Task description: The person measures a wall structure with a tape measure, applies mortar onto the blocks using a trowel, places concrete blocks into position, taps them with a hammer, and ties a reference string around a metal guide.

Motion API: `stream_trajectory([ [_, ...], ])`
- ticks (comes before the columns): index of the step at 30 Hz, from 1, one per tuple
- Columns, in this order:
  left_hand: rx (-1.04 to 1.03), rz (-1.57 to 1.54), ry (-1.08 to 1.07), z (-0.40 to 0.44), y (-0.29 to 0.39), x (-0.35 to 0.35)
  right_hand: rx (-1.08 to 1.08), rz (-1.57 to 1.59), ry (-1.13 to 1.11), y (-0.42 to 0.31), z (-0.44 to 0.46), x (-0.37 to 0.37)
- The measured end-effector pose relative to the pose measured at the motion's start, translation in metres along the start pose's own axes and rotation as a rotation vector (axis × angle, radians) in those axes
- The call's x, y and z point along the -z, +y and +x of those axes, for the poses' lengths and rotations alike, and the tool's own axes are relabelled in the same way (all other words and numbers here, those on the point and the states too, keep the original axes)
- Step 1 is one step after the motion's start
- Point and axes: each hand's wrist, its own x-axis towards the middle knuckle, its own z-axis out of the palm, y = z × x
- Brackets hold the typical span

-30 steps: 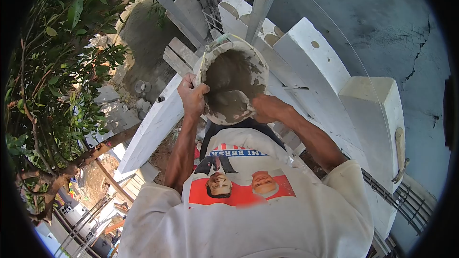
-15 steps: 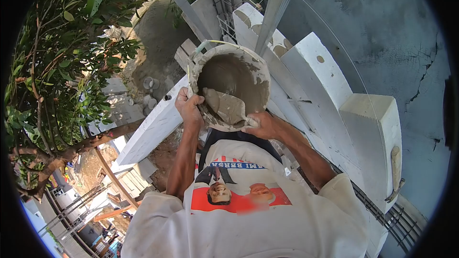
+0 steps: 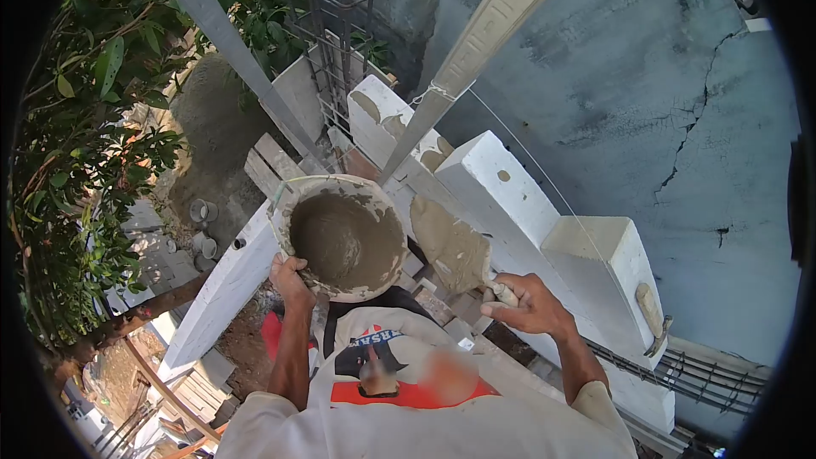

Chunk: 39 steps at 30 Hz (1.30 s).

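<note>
My left hand (image 3: pixel 291 282) is closed on the near left rim of a bucket (image 3: pixel 384 204), whose inside is coated with wet grey mortar (image 3: pixel 336 242). In my right hand (image 3: pixel 529 304) is the handle of a trowel (image 3: pixel 450 246), its blade loaded with mortar and held just right of the bucket. The trowel is apart from the bucket. Beyond it runs a wall of white blocks (image 3: pixel 493 170), with patches of mortar on the blocks at its far end.
Two metal posts (image 3: pixel 476 34) slant up ahead, one with a string line (image 3: pixel 531 168) tied to it. A hammer (image 3: pixel 653 314) rests on the right block. Rebar (image 3: pixel 340 34) stands at the far end. A cracked grey wall (image 3: pixel 629 102) is on the right, leafy branches (image 3: pixel 85 119) left.
My right hand has brought the trowel out of the bucket and to the right, with mortar on its blade. The view has shifted; my left hand still grips the bucket.
</note>
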Motion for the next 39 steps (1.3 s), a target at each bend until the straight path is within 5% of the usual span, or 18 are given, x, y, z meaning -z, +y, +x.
stream_trajectory([
  [9, 0.048, 0.129, 0.192, 0.016, -0.007, 0.004, -0.051, 0.389, 0.253, -0.078, -0.055, 0.148],
  [17, 0.062, 0.224, 0.252, 0.036, -0.023, 0.027, -0.232, 0.140, 0.111, -0.022, 0.133, 0.264],
  [18, 0.055, 0.240, 0.268, 0.036, -0.024, 0.023, 0.007, 0.085, 0.044, 0.000, 0.176, 0.266],
  [20, 0.062, 0.216, 0.269, 0.043, -0.036, 0.040, 0.065, 0.057, -0.077, 0.018, 0.258, 0.257],
  [23, 0.036, 0.261, 0.304, 0.050, -0.057, 0.064, -0.314, 0.134, -0.274, -0.001, 0.351, 0.231],
  [27, 0.047, 0.259, 0.367, 0.048, -0.053, 0.065, -0.235, -0.087, -0.264, 0.011, 0.439, 0.196],
  [29, 0.025, 0.281, 0.372, 0.047, -0.057, 0.073, -0.210, -0.174, -0.255, 0.019, 0.465, 0.187],
  [34, 0.013, 0.320, 0.330, 0.043, -0.057, 0.074, 0.377, -0.796, -0.211, 0.070, 0.503, 0.185],
  [39, -0.014, 0.398, 0.322, 0.041, -0.060, 0.082, 0.361, -0.757, -0.182, 0.148, 0.483, 0.184],
])
